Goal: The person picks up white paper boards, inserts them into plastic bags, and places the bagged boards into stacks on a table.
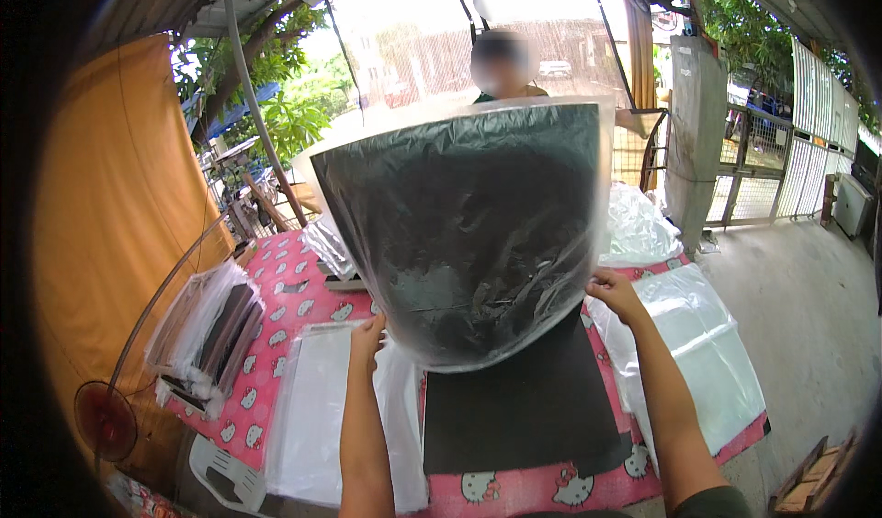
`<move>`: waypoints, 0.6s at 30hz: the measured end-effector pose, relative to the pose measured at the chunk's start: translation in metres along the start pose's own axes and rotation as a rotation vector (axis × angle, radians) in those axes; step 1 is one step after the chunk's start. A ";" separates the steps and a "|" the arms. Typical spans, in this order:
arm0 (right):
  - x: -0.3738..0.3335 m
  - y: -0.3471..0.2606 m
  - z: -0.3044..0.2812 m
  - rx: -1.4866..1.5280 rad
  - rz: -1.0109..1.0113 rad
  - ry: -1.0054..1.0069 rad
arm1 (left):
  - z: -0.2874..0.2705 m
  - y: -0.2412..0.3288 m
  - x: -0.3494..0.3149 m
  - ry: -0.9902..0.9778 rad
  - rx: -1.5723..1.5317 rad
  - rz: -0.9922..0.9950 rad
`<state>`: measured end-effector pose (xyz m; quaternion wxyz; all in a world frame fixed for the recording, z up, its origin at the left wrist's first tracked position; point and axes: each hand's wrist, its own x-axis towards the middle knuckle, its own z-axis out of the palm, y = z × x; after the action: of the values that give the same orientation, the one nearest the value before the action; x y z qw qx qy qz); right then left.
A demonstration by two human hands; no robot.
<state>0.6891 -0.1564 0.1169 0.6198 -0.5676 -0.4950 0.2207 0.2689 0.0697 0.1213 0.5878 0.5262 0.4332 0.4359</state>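
A large clear plastic bag with a black sheet inside (469, 215) is held up in front of me, its near edge sagging in a curve. My left hand (368, 339) pinches the bag's left edge low down. On the opposite side, my right hand (614, 294) grips the right edge between thumb and fingers. Below the bag, a flat black board or sheet (514, 417) lies on the table. Left of it is a stack of clear plastic bags (322, 408), under my left forearm. More clear plastic (698, 343) lies flat to the right, beside my right forearm.
A pink patterned cloth (271, 284) covers the table. Wrapped dark sheets (207, 334) are piled at its left, and crumpled clear plastic (638, 224) lies at the far right. A person (503, 72) is across the table. A round fan (106, 421) and a white plastic chair (225, 472) are at left.
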 end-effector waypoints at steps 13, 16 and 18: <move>-0.028 0.017 -0.003 -0.225 0.400 0.107 | 0.031 -0.007 -0.045 -0.210 -0.005 0.004; -0.083 0.045 0.014 0.029 0.506 0.124 | 0.001 -0.078 -0.070 -0.209 -0.069 -0.147; -0.121 0.091 -0.011 -0.083 0.626 0.145 | 0.026 -0.086 -0.102 -0.260 -0.131 -0.162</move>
<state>0.6747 -0.2394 -0.0092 0.5320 -0.7311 -0.2595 0.3391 0.2740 -0.0410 0.0429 0.7052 0.5021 0.3649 0.3427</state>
